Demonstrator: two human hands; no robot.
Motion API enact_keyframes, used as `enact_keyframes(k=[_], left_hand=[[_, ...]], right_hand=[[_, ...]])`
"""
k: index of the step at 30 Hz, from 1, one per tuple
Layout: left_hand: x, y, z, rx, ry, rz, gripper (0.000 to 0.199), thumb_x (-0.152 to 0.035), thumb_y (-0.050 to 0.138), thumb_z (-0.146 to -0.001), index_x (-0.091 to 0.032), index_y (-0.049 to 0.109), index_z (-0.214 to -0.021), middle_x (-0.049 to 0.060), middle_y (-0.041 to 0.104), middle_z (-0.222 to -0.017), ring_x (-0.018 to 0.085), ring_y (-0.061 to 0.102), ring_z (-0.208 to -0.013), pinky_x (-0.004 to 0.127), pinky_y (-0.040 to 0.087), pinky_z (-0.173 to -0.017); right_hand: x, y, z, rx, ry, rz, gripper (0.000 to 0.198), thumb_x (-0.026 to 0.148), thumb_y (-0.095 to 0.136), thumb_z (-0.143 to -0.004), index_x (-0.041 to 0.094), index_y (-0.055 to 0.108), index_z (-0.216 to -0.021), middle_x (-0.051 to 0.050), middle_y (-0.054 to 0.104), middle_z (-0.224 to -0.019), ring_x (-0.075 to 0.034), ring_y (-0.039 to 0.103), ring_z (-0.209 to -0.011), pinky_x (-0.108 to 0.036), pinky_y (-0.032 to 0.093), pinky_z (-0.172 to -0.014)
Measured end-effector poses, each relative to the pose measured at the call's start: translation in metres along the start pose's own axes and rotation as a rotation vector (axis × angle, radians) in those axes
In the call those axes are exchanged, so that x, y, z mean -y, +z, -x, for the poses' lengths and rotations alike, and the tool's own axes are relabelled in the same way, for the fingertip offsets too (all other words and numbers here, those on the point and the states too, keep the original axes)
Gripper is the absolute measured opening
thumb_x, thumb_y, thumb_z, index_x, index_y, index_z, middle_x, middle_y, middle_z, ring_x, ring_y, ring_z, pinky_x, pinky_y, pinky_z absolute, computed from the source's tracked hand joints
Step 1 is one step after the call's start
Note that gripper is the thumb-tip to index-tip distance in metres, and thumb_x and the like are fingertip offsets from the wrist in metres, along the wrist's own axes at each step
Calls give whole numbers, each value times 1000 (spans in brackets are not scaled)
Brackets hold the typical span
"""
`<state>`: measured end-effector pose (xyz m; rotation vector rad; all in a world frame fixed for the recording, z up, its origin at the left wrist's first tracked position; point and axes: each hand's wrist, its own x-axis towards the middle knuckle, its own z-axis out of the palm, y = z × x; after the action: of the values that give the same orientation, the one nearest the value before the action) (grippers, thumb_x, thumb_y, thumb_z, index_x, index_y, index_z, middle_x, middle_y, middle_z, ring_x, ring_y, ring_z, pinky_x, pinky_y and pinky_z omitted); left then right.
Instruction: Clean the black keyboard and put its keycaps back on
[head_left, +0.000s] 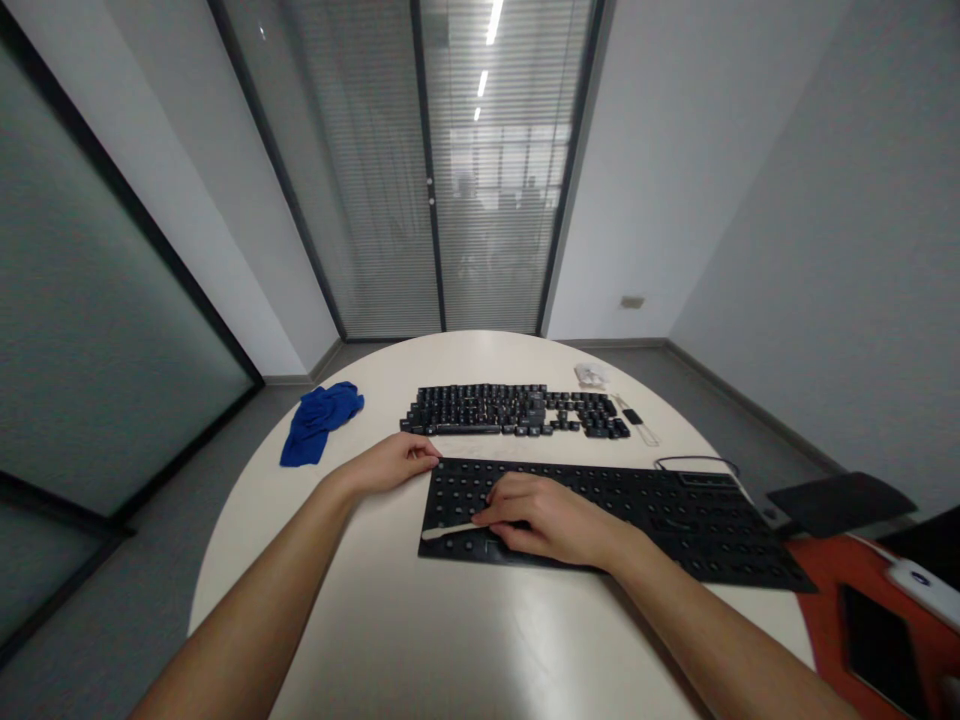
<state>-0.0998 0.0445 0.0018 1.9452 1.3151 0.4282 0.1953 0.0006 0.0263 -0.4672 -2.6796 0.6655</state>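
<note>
A black keyboard base (622, 500) with its keycaps off lies on the table, showing rows of bare key posts. My left hand (394, 462) is closed at its upper left corner, thumb and fingertips pinching the edge. Over the left part of the base, my right hand (536, 515) grips a slim pale stick (450, 531) with a slightly wider tip. That tip points left and reaches the lower left key posts; whether it has bristles is too small to tell. Behind the base, the removed black keycaps (480, 408) are laid out in keyboard order.
A crumpled blue cloth (321, 420) lies at the table's left. At the back right are a small clear plastic bag (592, 375) and a wire keycap puller (636, 418). A black cable (697, 460) loops behind the base. A phone (881, 640) rests on an orange surface at right.
</note>
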Motion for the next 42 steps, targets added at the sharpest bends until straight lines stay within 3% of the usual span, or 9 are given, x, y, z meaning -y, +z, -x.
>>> enact_keyframes(k=[42], left_hand=[[9, 4, -2, 1, 0, 9, 37, -49, 58, -89, -16, 73, -98, 2, 66, -77, 17, 56, -70, 26, 40, -64]], right_hand=[[-10, -3, 8, -45, 35, -21, 28, 10, 61, -86, 19, 78, -108, -8, 76, -94, -18, 67, -88, -30, 53, -82]])
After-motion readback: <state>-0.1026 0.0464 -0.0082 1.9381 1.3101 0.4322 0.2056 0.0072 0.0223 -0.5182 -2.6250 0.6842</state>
